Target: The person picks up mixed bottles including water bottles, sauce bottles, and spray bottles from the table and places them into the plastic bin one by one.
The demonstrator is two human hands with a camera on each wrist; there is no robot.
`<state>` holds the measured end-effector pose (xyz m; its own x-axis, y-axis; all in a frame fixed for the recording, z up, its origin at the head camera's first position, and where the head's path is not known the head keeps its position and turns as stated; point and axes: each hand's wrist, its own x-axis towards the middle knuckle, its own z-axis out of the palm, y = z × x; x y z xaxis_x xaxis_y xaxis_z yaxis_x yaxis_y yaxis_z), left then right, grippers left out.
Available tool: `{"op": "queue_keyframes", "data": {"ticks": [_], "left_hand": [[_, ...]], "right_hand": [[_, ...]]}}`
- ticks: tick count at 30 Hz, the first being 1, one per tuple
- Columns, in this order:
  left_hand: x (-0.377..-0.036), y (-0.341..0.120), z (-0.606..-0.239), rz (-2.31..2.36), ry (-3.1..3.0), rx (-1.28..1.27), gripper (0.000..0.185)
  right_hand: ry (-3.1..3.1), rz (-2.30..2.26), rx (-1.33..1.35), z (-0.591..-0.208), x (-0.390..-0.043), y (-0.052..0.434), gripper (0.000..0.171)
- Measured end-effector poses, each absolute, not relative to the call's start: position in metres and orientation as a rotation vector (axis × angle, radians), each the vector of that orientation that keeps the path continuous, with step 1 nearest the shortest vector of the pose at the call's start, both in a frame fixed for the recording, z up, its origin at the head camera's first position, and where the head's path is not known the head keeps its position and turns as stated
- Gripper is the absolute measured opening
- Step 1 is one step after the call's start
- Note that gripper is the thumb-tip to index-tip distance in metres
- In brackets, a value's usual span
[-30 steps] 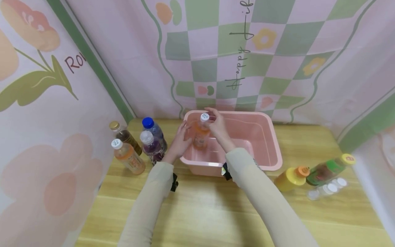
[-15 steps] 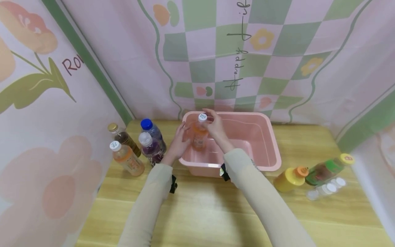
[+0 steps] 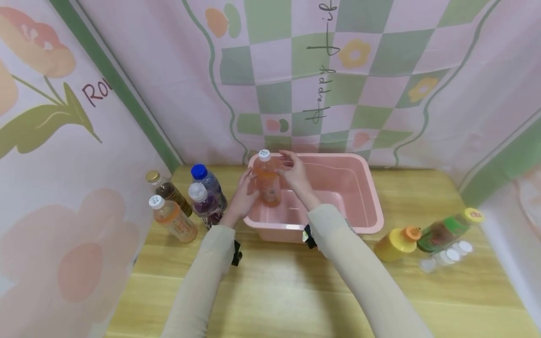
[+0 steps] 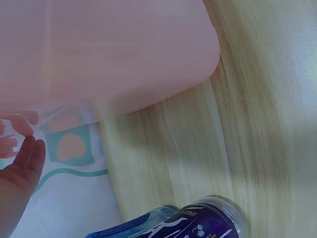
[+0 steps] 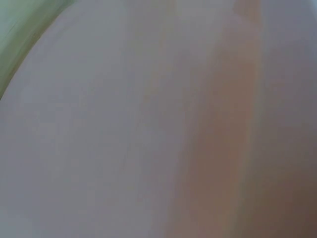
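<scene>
A bottle of orange drink with a white cap [image 3: 269, 183] stands in the left end of the pink plastic tub [image 3: 377, 202], its top leaning left toward the rim. My right hand [image 3: 296, 177] is just right of the bottle, fingers spread and slightly bent, with fingertips close to its side. My left hand [image 3: 243, 196] lies over the tub's left rim, its fingers fairly straight and near the bottle. In the left wrist view, part of the left hand [image 4: 22, 173] shows beside the tub wall [image 4: 124, 59]. The right wrist view is blurred and filled by pale pink surface.
Left of the tub stand a blue-capped bottle [image 3: 211, 184], a purple drink bottle [image 3: 207, 206], a brown bottle with gold cap [image 3: 169, 190] and another orange drink bottle [image 3: 177, 220]. Rightward are a yellow squeeze bottle [image 3: 393, 246], a green-labelled bottle [image 3: 444, 232] and small clear white-capped bottles [image 3: 445, 258].
The bottle's top has tipped leftward, away from the right hand, whose fingers have come off it. Both hands stay nearly in place while the head view shifts slightly.
</scene>
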<state>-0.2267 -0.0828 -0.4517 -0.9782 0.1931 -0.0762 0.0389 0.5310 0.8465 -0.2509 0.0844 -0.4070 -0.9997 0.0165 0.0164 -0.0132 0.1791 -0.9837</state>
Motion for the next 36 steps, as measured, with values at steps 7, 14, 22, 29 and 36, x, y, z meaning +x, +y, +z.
{"op": "queue_keyframes", "data": {"ticks": [7,14,22,29,36], "left_hand": [[-0.225,-0.083,-0.451,1.432,2.607,0.204,0.053],[-0.226,-0.083,-0.453,1.433,2.602,0.193,0.056],[-0.228,-0.084,-0.455,1.422,2.605,0.196,0.057],[-0.227,-0.082,-0.454,1.411,2.603,0.183,0.058],[-0.226,-0.082,-0.454,1.413,2.593,0.177,0.062]], "right_hand": [[-2.333,2.048,-0.074,-0.404,-0.247,0.100,0.054],[-2.320,2.100,-0.056,-0.389,-0.234,0.120,0.055],[-2.392,1.982,-0.016,-0.369,-0.211,0.151,0.055],[-2.391,1.925,-0.012,-0.348,-0.190,0.184,0.055],[-2.143,2.047,0.025,-0.331,-0.176,0.217,0.043]]}}
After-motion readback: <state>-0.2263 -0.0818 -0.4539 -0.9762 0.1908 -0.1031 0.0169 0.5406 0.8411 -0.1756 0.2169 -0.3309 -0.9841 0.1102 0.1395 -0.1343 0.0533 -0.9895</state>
